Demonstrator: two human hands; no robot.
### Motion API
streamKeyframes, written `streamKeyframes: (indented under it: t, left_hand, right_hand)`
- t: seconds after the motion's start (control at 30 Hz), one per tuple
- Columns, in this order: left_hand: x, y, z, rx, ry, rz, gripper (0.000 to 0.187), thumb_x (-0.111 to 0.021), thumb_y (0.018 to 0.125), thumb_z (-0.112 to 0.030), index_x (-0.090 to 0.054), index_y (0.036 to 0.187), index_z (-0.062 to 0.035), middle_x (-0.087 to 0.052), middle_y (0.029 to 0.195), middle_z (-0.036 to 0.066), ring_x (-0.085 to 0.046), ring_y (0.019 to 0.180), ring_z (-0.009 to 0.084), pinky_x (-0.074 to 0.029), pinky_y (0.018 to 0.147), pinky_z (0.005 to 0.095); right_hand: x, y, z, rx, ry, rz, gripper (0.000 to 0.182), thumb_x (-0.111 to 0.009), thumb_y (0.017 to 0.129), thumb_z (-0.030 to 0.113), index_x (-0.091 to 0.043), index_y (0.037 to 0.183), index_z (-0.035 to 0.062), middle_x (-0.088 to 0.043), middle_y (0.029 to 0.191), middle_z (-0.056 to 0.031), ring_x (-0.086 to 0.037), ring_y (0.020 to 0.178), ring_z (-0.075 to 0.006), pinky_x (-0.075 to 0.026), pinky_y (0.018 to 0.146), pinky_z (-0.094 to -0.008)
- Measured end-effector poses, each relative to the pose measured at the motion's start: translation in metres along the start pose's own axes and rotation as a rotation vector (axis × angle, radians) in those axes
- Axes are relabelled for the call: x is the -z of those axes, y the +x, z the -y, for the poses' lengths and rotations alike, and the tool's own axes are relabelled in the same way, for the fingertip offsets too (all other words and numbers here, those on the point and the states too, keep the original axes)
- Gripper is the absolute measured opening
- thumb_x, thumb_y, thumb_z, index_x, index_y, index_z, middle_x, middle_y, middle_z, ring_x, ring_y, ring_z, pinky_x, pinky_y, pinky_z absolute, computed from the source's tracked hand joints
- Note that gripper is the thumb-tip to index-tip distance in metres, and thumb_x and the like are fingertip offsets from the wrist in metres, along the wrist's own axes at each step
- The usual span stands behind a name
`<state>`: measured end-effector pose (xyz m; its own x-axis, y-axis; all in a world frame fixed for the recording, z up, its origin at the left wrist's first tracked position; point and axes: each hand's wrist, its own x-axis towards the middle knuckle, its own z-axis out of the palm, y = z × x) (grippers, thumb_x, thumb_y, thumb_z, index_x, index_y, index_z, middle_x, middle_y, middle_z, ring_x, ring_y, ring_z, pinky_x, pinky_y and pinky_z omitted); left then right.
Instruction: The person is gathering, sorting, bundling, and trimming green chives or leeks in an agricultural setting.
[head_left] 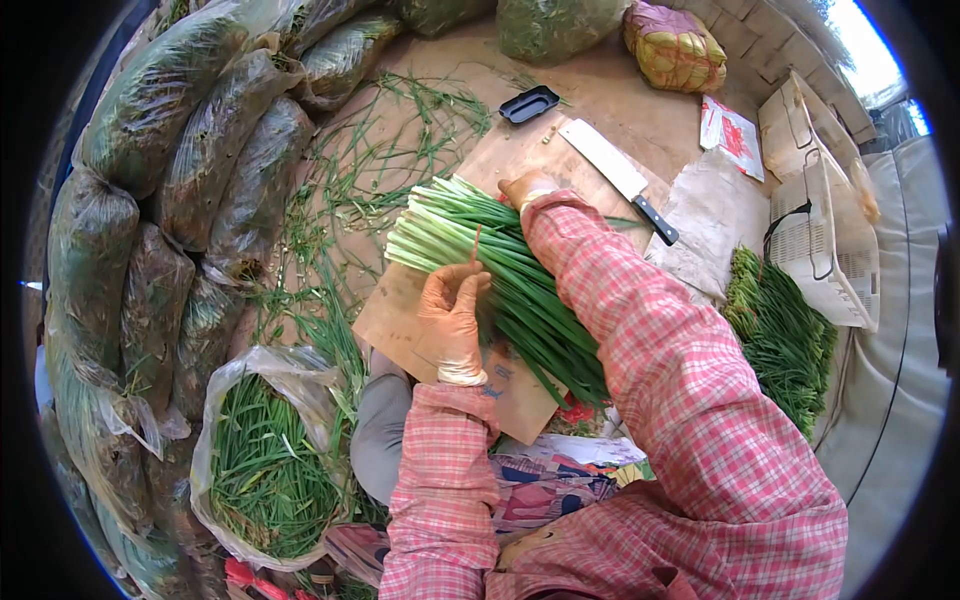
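Observation:
A thick bunch of garlic chives (530,270) lies slantwise across a wooden board (395,315), its pale ends pointing up and left. At the near side of the bunch, my left hand (450,310), in an orange glove, pinches a thin red tie (477,240) stretched over the stalks. My right hand (526,188) is curled at the far side of the bunch, with a bit of red showing under its fingers. Part of that hand is hidden behind the wrist and sleeve. Beyond the right forearm, a cleaver (610,165) with a black handle rests on the board.
A small black tray (529,104) sits at the board's far corner. Stuffed plastic bags (160,110) are piled along the left. An open bag of green trimmings (270,465) stands near my left knee. More chives (785,330) and white crates (825,235) are at the right.

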<state>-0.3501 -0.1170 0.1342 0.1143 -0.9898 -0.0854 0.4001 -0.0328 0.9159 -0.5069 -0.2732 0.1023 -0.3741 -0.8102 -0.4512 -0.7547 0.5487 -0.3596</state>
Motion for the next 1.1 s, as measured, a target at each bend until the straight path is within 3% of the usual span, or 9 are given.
streamKeyframes:
  t: [0.1,0.27,0.47,0.57,0.67,0.77,0.8,0.9,1.1]
  left_hand:
    - [-0.002,-0.002,-0.002,0.005,-0.057,0.006,0.017,-0.055,0.082,-0.002,-0.052,0.098,0.0036,-0.059,0.091,0.011,-0.059,0.078,0.0154,-0.050,0.071,0.0254]
    - [-0.001,0.001,0.008,0.004,-0.070,-0.019,0.017,-0.057,0.081,-0.003,-0.056,0.097,0.0034,-0.060,0.088,0.009,-0.058,0.075,0.0135,-0.049,0.068,0.0235]
    - [-0.003,0.003,0.007,0.012,-0.074,-0.055,0.012,-0.058,0.081,-0.004,-0.058,0.091,0.0020,-0.061,0.082,0.007,-0.058,0.068,0.0110,-0.049,0.063,0.0215]
    - [0.003,0.002,0.003,0.044,-0.076,-0.041,0.010,-0.058,0.081,-0.005,-0.058,0.089,0.0013,-0.061,0.081,0.007,-0.057,0.066,0.0106,-0.049,0.061,0.0215]
    - [0.010,-0.006,-0.006,0.118,-0.072,-0.037,0.009,-0.056,0.083,-0.007,-0.055,0.089,0.0003,-0.061,0.079,0.008,-0.057,0.064,0.0112,-0.048,0.059,0.0217]
    - [0.013,-0.008,-0.011,0.120,-0.025,-0.009,0.010,-0.056,0.083,-0.007,-0.054,0.089,0.0003,-0.061,0.078,0.008,-0.057,0.063,0.0117,-0.047,0.059,0.0215]
    - [0.011,-0.008,-0.011,0.109,-0.006,0.005,0.009,-0.056,0.083,-0.007,-0.054,0.089,0.0002,-0.061,0.078,0.008,-0.057,0.063,0.0115,-0.047,0.059,0.0214]
    - [0.007,0.000,-0.011,0.079,0.040,0.045,0.009,-0.055,0.084,-0.008,-0.054,0.089,0.0000,-0.061,0.078,0.007,-0.057,0.062,0.0109,-0.047,0.058,0.0210]
    - [0.000,0.009,-0.008,0.081,0.120,0.080,0.008,-0.055,0.084,-0.009,-0.055,0.087,-0.0011,-0.060,0.075,0.006,-0.056,0.060,0.0088,-0.045,0.055,0.0194]
  right_hand:
    - [-0.006,-0.005,0.008,0.000,-0.112,-0.051,0.044,-0.063,0.069,0.038,-0.062,0.098,0.0045,-0.057,0.105,-0.0189,-0.056,0.098,-0.0294,-0.043,0.084,-0.0362]
    - [-0.017,0.007,0.000,0.033,-0.003,-0.115,0.040,-0.069,0.062,0.032,-0.065,0.092,0.0065,-0.061,0.095,-0.0177,-0.059,0.090,-0.0302,-0.045,0.081,-0.0353]
    - [-0.035,0.027,-0.007,0.041,-0.048,-0.174,0.031,-0.066,0.065,0.031,-0.067,0.084,0.0071,-0.062,0.090,-0.0167,-0.059,0.088,-0.0312,-0.045,0.080,-0.0358]
    - [-0.032,0.020,-0.010,-0.018,-0.023,-0.268,0.030,-0.064,0.066,0.030,-0.066,0.087,0.0080,-0.062,0.092,-0.0168,-0.059,0.088,-0.0308,-0.045,0.081,-0.0359]
    - [-0.025,0.025,-0.033,-0.005,0.008,-0.193,0.033,-0.064,0.067,0.030,-0.065,0.091,0.0078,-0.062,0.094,-0.0166,-0.058,0.091,-0.0298,-0.044,0.081,-0.0349]
    - [0.003,-0.009,-0.033,0.044,0.051,-0.128,0.034,-0.065,0.065,0.029,-0.064,0.089,0.0063,-0.062,0.090,-0.0154,-0.060,0.086,-0.0267,-0.045,0.078,-0.0330]
    - [0.002,-0.016,-0.041,0.180,0.200,-0.125,0.028,-0.066,0.064,0.029,-0.062,0.081,0.0060,-0.063,0.080,-0.0116,-0.060,0.078,-0.0229,-0.045,0.072,-0.0321]
    - [0.008,-0.031,-0.046,0.330,0.267,-0.098,0.027,-0.060,0.070,0.032,-0.063,0.079,0.0073,-0.062,0.083,-0.0158,-0.059,0.084,-0.0299,-0.044,0.074,-0.0355]
    - [0.021,-0.085,-0.018,0.516,-0.048,-0.280,0.015,-0.056,0.075,0.024,-0.060,0.081,0.0098,-0.061,0.077,-0.0128,-0.058,0.079,-0.0304,-0.039,0.077,-0.0385]
